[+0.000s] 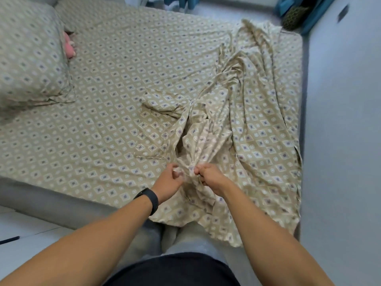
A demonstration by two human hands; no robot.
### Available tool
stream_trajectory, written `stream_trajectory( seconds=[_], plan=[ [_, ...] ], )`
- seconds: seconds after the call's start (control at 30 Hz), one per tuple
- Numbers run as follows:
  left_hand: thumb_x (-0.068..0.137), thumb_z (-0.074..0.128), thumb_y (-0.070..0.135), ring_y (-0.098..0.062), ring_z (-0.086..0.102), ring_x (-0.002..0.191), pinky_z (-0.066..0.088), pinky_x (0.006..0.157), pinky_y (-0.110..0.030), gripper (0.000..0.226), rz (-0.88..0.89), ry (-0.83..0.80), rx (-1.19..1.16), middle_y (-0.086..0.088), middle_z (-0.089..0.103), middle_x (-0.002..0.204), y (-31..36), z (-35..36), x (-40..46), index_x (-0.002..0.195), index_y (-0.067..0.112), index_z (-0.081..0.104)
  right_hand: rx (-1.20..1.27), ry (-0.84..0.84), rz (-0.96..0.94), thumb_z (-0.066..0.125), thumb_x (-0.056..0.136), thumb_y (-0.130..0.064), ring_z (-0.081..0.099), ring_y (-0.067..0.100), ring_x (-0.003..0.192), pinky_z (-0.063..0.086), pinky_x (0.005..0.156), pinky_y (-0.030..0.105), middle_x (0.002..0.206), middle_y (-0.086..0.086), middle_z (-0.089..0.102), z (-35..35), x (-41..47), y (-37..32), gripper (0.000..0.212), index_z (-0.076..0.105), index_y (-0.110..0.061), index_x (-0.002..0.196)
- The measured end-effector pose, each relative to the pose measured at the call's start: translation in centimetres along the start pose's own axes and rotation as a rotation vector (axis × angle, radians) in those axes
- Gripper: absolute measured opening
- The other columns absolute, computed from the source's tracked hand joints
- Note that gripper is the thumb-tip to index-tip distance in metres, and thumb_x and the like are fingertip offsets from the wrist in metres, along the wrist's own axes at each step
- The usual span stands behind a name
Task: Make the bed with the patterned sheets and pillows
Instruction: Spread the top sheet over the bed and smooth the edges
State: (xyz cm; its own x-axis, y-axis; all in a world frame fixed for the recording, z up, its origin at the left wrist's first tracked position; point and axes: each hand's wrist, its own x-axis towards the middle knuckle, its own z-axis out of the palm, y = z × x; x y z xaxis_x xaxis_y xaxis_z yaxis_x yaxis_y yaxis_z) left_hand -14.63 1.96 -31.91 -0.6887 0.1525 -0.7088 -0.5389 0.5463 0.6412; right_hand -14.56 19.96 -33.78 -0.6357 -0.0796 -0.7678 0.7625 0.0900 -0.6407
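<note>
Loose patterned top sheet (243, 112) bunched along the right side of the bed, your left hand (168, 183) and right hand (210, 177) pinching its gathered edge side by side near the bed's near edge, fitted sheet (115, 83) beneath, pillow (31, 56) far left, black wristband (151, 200) on your left wrist.

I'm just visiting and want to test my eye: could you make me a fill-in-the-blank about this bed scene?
1. Both hands grip the bunched ____ sheet.
2. The black band is on the ____ wrist.
3. The pillow lies at the bed's far ____ corner.
4. A ____ object peeks out beside the pillow.

Missing words: loose; left; left; pink
</note>
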Motion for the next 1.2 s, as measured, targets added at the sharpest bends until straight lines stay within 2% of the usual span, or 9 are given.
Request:
stream_trajectory(
  seconds=[0.13,0.2,0.3,0.5,0.6,0.83,1.0,1.1,1.2],
  plan=[
    [0.082,0.067,0.007,-0.02,0.041,0.117,0.046,0.104,-0.037,0.089,0.267,-0.11,0.431,0.0,0.024,0.139,-0.4,-0.6,-1.6,0.156,0.028,0.021,0.113,0.024,-0.082,0.039,0.108,-0.016,0.03,0.009,0.051,0.028,0.048,0.021,0.054,-0.009,0.037,0.6,-5.8,0.1,0.041,0.054,-0.02,0.069],
    [0.082,0.073,0.019,-0.023,0.041,0.122,0.041,0.107,-0.035,0.077,0.393,-0.142,0.587,-0.006,0.032,0.14,-0.5,-0.7,-1.7,0.15,0.023,0.037,0.196,0.009,-0.152,0.04,0.108,-0.016,0.029,0.007,0.05,0.027,0.049,0.02,0.056,-0.008,0.037,0.6,-8.3,-0.7,0.043,0.052,-0.022,0.067],
    [0.091,0.062,0.019,-0.022,0.055,0.102,0.04,0.084,-0.035,0.011,0.62,-0.089,0.602,-0.002,0.061,0.108,0.9,-1.2,-2.4,0.101,0.022,0.067,0.285,0.168,-0.226,0.044,0.105,-0.01,0.034,0.008,0.053,0.029,0.054,0.026,0.057,-0.007,0.044,0.3,-11.8,-2.2,0.042,0.056,-0.021,0.066],
    [0.107,0.038,0.023,-0.012,0.04,0.064,0.032,0.064,-0.032,0.033,0.582,-0.06,0.092,-0.012,0.046,0.075,5.9,-3.8,-6.5,0.082,0.005,0.047,-0.101,0.851,-0.272,0.042,0.106,-0.032,0.06,0.016,0.091,0.047,0.078,0.036,0.098,-0.002,0.067,-0.3,-16.2,-3.6,0.028,0.067,-0.023,0.094],
    [0.108,0.034,0.023,-0.01,0.032,0.061,0.03,0.062,-0.032,0.033,0.66,-0.041,0.037,-0.001,0.037,0.072,8.0,-5.5,-8.0,0.077,0.014,0.037,-0.123,0.745,-0.429,0.052,0.102,-0.032,0.058,0.009,0.11,0.047,0.089,0.027,0.123,-0.008,0.061,1.6,-17.3,-4.9,0.019,0.061,-0.034,0.119],
    [0.102,0.051,0.036,-0.007,0.042,0.063,0.041,0.065,-0.034,0.026,0.741,-0.144,-0.014,0.004,0.045,0.075,10.2,-8.1,-9.4,0.084,0.019,0.043,-0.566,0.538,-0.299,0.067,0.067,-0.066,0.023,0.018,0.136,0.027,0.117,0.048,0.148,-0.009,0.023,10.1,-16.9,-6.2,0.102,0.016,-0.045,0.153],
    [0.077,0.085,0.039,-0.011,0.054,0.065,0.046,0.059,-0.032,0.055,0.862,-0.286,0.303,0.002,0.059,0.08,8.8,-10.6,-9.8,0.101,0.023,0.038,-0.442,0.855,-0.383,0.055,0.087,-0.014,0.05,0.024,0.11,0.046,0.093,0.04,0.115,-0.004,0.05,12.4,-15.0,-5.4,0.019,0.055,-0.023,0.104],
    [0.083,0.077,0.029,-0.014,0.061,0.068,0.051,0.06,-0.04,0.049,0.895,-0.195,0.6,0.005,0.065,0.083,6.8,-12.2,-8.6,0.109,0.032,0.036,-0.492,0.942,-0.437,0.044,0.079,0.002,0.055,0.021,0.076,0.041,0.06,0.034,0.079,-0.004,0.054,10.7,-15.6,-5.3,0.026,0.054,-0.021,0.072],
    [0.089,0.066,0.021,-0.008,0.057,0.071,0.05,0.059,-0.039,0.032,0.947,-0.068,0.702,0.014,0.061,0.084,5.7,-12.5,-7.6,0.104,0.037,0.043,-0.549,0.908,-0.465,0.043,0.078,0.002,0.052,0.019,0.07,0.037,0.059,0.035,0.072,-0.005,0.054,10.0,-16.0,-6.1,0.027,0.053,-0.021,0.069]
  ],
)
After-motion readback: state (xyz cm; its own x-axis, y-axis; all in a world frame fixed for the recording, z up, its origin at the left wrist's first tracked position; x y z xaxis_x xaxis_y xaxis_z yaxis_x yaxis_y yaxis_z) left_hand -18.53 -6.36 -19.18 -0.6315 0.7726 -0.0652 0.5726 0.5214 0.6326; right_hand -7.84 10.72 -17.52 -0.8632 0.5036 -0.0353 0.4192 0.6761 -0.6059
